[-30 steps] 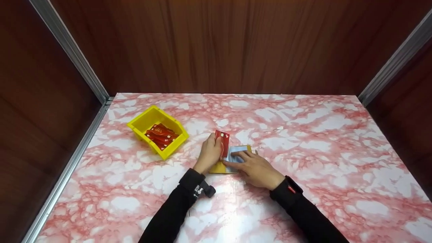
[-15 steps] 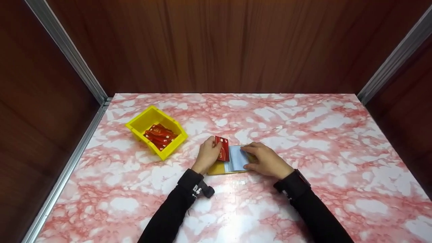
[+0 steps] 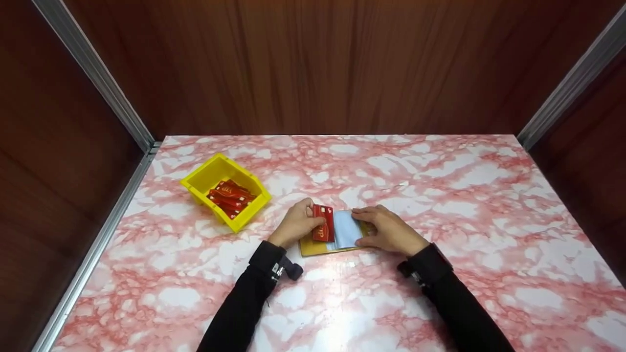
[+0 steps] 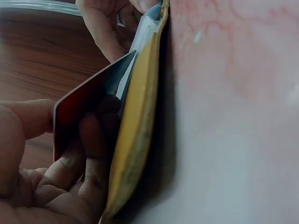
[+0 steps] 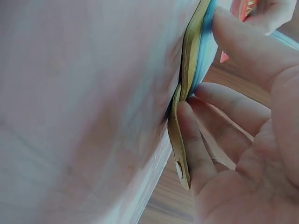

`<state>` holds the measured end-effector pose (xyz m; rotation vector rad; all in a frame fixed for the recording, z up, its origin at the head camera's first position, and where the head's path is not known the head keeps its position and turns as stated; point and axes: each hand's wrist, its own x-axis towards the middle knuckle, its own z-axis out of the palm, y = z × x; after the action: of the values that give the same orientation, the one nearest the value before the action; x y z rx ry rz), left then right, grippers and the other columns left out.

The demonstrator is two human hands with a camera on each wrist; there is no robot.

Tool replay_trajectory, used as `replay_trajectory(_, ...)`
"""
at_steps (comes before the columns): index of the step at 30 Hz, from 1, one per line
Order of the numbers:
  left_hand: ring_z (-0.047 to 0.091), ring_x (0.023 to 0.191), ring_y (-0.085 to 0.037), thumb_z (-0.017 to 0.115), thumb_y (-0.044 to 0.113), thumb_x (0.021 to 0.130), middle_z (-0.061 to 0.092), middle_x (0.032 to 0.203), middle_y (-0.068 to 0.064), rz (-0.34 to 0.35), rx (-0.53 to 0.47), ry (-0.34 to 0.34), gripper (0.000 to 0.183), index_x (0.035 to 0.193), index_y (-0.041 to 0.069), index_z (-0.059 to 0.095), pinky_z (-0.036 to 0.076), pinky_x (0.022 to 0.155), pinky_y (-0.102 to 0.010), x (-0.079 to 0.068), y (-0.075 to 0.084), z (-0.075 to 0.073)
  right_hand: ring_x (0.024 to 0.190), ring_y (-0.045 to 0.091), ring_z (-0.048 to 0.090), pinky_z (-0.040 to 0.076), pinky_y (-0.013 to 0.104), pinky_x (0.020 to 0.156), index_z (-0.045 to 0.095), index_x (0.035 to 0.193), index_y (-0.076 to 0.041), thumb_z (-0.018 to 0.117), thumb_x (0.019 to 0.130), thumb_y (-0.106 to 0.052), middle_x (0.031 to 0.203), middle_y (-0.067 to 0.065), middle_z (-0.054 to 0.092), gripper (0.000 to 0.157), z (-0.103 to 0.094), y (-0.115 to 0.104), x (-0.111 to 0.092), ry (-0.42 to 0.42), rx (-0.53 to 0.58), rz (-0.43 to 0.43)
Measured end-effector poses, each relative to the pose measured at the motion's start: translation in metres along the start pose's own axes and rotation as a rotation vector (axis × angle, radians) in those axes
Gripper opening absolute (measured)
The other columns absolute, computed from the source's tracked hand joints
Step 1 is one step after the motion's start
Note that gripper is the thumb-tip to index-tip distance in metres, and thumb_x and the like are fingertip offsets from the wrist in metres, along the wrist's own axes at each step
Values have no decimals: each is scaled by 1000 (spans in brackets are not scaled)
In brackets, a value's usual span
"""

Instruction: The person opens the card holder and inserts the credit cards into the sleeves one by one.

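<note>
My left hand pinches a red VIP card between thumb and fingers, over the left part of an open yellow card holder. In the left wrist view the card stands tilted, one corner at the clear sleeves. These pale sleeves lie spread over the holder's right half. My right hand holds their right side, thumb at the near corner and a finger at the far one. Beside its fingers, the right wrist view shows the holder's snap strap. Whether the card's corner is inside a sleeve is unclear.
A yellow bin with several red cards stands to the left on the marbled table. Brown wood-grain panels enclose the table at the back and both sides, with metal profiles at the corners.
My right hand has drawn back from the middle of the sleeves to their right edge, uncovering them. My left hand has brought the card nearer to me, lower over the holder.
</note>
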<state>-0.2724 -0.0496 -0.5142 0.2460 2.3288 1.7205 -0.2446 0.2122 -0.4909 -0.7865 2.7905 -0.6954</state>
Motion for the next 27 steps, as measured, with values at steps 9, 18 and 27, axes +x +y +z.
replay_trajectory(9,62,71,-11,82,6,85,67,73,2,27,33,-47,33,97,7,51,49,67,-22,0,-1,-3,144,36,46,36,55,119,56,147,-4,83,89,-31,158,9,50,70,-1,1,0,1,-17,-44)
replay_trajectory(18,62,66,-13,84,8,84,61,73,-1,27,52,-96,37,105,5,54,51,59,-24,0,-1,-6,139,38,49,41,56,114,63,142,-5,84,87,-36,154,9,55,66,-2,1,-1,-10,-10,-43)
replay_trajectory(27,55,66,-12,89,14,80,54,71,2,40,174,-28,38,96,6,56,44,61,-23,1,-1,-7,134,34,54,44,53,112,70,132,-5,91,78,-40,143,14,61,67,-1,0,0,10,3,-17)
